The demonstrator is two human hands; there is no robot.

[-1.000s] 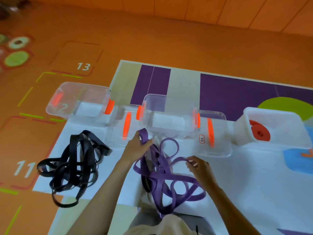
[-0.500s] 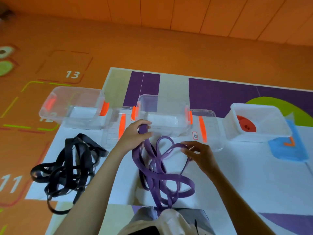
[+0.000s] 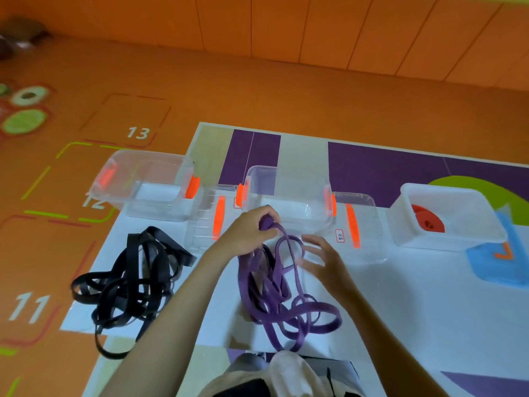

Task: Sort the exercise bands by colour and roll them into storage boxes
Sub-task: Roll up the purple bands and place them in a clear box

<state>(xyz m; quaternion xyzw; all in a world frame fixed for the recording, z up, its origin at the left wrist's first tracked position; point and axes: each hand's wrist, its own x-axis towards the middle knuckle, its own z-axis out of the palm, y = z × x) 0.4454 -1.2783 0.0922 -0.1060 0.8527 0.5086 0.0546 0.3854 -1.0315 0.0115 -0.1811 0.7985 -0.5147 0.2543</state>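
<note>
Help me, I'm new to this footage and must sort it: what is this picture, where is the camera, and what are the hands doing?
No machine here: these are a person's bare hands, filmed by a camera worn on their head and looking down at a printed mat on an orange floor. The left hand grips a rolled end of the purple exercise bands. The right hand, blurred, is open beside their loops. A heap of black exercise bands lies to the left. Beyond stand the left clear box, the middle clear box and a white box holding a red rolled band.
</note>
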